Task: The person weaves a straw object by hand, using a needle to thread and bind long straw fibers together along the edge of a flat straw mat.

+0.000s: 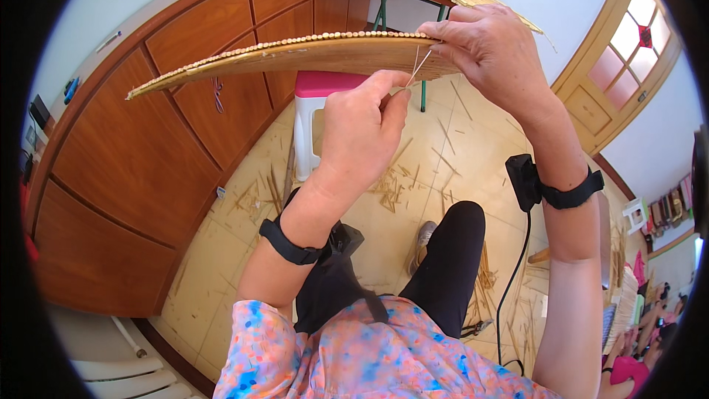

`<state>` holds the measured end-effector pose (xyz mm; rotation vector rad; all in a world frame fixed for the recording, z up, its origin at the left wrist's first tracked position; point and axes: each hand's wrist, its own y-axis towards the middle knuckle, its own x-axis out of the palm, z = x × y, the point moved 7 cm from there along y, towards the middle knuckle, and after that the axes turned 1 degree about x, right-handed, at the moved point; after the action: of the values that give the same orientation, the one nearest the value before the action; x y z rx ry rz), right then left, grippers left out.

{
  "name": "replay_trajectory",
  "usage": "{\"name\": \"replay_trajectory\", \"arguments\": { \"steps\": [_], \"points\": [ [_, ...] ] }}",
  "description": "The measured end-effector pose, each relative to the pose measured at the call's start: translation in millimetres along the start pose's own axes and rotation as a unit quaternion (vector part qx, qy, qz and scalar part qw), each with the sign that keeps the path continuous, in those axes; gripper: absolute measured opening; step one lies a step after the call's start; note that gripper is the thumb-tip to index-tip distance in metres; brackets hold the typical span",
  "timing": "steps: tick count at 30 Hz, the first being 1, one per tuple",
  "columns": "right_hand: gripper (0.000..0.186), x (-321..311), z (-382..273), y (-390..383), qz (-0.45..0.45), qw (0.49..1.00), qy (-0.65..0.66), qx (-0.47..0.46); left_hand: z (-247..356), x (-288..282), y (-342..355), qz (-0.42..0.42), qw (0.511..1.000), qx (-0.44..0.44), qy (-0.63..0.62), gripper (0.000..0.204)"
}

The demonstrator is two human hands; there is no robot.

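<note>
left hand (362,124) clamps its grip on pale thread (416,74), right hand (491,52) on the stalk mat (295,55).

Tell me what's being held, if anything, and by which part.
The right hand grips the stalk panel by its right edge; the left hand pinches a thin strand near its lower visible end.
</note>
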<state>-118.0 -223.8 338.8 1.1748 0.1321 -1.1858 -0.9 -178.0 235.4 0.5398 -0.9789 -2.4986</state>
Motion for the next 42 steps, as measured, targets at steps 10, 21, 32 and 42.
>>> {"name": "replay_trajectory", "arguments": {
  "steps": [10, 21, 32, 42],
  "points": [
    [0.017, -0.6, -1.1, -2.4, 0.01, 1.0, 0.016, 0.001, 5.3, -4.5, -2.6, 0.04, 0.999, 0.0, 0.008, 0.016],
    [0.018, -0.4, 9.6, 5.8, 0.006, 1.0, 0.003, 0.013, 1.6, -4.0, -2.3, 0.036, 0.999, 0.003, 0.005, 0.015],
    [0.021, 2.6, 50.0, 32.3, -0.029, 0.998, 0.038, 0.037, 12.3, -1.9, 14.2, 0.052, 0.998, 0.022, -0.042, 0.016],
    [0.022, 9.2, 64.8, 41.9, -0.063, 0.992, 0.068, 0.082, 18.3, -3.4, 29.9, 0.072, 0.995, 0.066, -0.035, 0.016]
  ]
}}
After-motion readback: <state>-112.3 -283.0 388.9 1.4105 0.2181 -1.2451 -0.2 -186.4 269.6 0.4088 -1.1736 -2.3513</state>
